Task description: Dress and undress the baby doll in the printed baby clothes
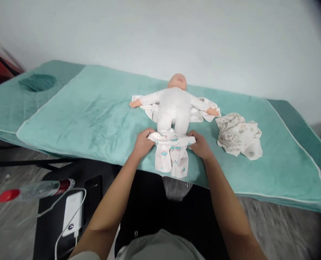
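A baby doll (174, 104) with a white cloth body lies on its back, arms spread, head toward the wall. Its lower legs are inside small white printed pants (164, 159), whose legs hang toward the bed's near edge. My left hand (144, 142) pinches the waistband at its left end. At the right end, my right hand (199, 144) grips the same waistband, fingers closed on the cloth. Beneath the doll's back and arms is a spread white printed baby top (151, 111), partly hidden by the body.
The doll lies on a padded bed with a teal cover (95, 119), against a white wall. Crumpled baby clothes (238, 135) lie to the right. A bottle with a red cap (38, 189) and a white power bank (73, 213) with a cable are at the lower left.
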